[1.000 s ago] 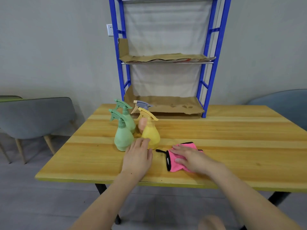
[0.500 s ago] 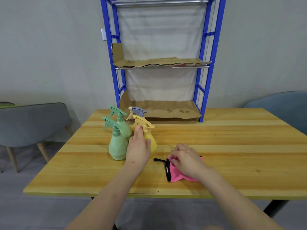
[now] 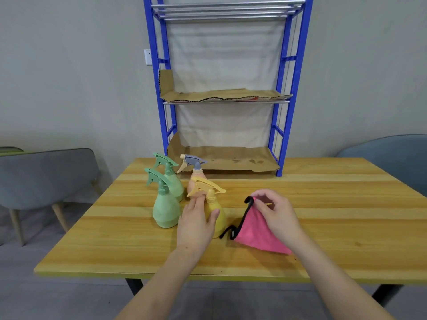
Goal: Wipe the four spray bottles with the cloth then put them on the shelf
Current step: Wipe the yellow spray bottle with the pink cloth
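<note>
Several spray bottles stand clustered at the table's left middle. My left hand (image 3: 196, 225) wraps the body of the yellow bottle (image 3: 216, 212), which stands upright on the table. Left of it is a green bottle (image 3: 165, 209), a second green bottle (image 3: 173, 181) stands behind, and a peach bottle with a grey trigger (image 3: 195, 174) is at the back. My right hand (image 3: 277, 213) pinches the pink cloth with black edging (image 3: 256, 232) by a corner, its lower part still resting on the table. The blue shelf (image 3: 280, 135), lined with cardboard, stands at the table's far edge.
The wooden table (image 3: 323, 204) stretches to the right. A grey chair (image 3: 46, 179) stands left of the table and a blue-grey chair (image 3: 392, 158) at the right. A white wall socket (image 3: 147, 57) is beside the shelf's left post.
My left hand moved onto the yellow bottle and closed around its body. My right hand gathered the flat pink cloth and lifted one corner off the table.
</note>
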A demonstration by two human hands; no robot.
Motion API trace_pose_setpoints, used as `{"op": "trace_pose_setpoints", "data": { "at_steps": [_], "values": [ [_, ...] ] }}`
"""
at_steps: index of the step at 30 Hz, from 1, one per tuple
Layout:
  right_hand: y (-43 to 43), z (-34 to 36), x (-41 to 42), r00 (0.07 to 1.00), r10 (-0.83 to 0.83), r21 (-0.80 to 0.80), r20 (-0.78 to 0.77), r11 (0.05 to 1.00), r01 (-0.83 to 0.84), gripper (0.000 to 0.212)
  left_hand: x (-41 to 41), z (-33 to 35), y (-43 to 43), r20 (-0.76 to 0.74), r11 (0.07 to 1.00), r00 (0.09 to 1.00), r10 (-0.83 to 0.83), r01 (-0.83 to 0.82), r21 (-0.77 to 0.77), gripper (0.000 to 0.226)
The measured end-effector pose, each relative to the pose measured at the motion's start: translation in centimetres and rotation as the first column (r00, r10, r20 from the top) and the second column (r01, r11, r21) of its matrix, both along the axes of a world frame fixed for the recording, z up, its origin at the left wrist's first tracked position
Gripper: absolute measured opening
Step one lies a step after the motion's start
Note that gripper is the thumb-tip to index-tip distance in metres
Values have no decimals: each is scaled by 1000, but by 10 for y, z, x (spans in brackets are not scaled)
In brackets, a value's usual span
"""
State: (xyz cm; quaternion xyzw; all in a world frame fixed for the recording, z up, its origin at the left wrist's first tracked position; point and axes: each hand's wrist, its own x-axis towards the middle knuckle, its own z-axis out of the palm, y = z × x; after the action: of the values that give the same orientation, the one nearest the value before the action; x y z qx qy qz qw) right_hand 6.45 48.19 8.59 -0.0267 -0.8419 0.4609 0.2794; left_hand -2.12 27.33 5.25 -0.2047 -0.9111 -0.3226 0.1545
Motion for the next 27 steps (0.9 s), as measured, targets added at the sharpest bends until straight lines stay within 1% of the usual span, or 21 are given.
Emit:
{"op": "trace_pose_setpoints", "data": {
  "at_steps": [2,4,6,9,11,13,15,18,21,23,25,27],
  "values": [
    [-5,10,2,999,28,-110,-23,994,-30,24,6,1,-1,35,999,999,-28,27,32,58],
    [-10,17,2,998,40,-176,-44,983,-47,24,12,1,-5,62,994,997,-45,39,100,52],
    [-13,21,1,998,37,-228,-56,972,-49,25,19,2,-12,64,982,998,-25,12,188,40],
    [-17,30,-4,997,32,-265,-77,963,-51,24,25,9,-22,15,956,1000,16,-19,292,21],
    [-19,37,-9,994,34,-250,-100,967,-58,24,22,21,-27,-39,945,999,36,-21,326,17],
    [-22,46,-16,992,35,-227,-124,972,-62,24,13,35,-30,-85,943,995,46,-15,332,19],
    [-28,57,-25,988,34,-202,-148,977,-63,24,3,50,-32,-93,942,994,48,-14,335,22],
    [-42,75,-39,985,39,-159,-167,985,-66,24,-9,70,-33,-55,938,998,17,3,345,25],
    [-58,83,-48,984,87,-123,-156,987,-107,20,-11,80,-31,2,930,999,-40,36,366,20],
    [-70,80,-52,983,121,-110,-140,984,-137,18,-12,81,-32,61,900,996,-64,31,435,18],
    [-79,71,-55,988,120,-84,-97,988,-128,19,-16,80,-34,96,868,993,-74,17,496,15],
    [-83,61,-57,991,116,25,-62,993,-115,22,-20,77,-38,125,846,988,-94,13,533,16]
  ]
}}
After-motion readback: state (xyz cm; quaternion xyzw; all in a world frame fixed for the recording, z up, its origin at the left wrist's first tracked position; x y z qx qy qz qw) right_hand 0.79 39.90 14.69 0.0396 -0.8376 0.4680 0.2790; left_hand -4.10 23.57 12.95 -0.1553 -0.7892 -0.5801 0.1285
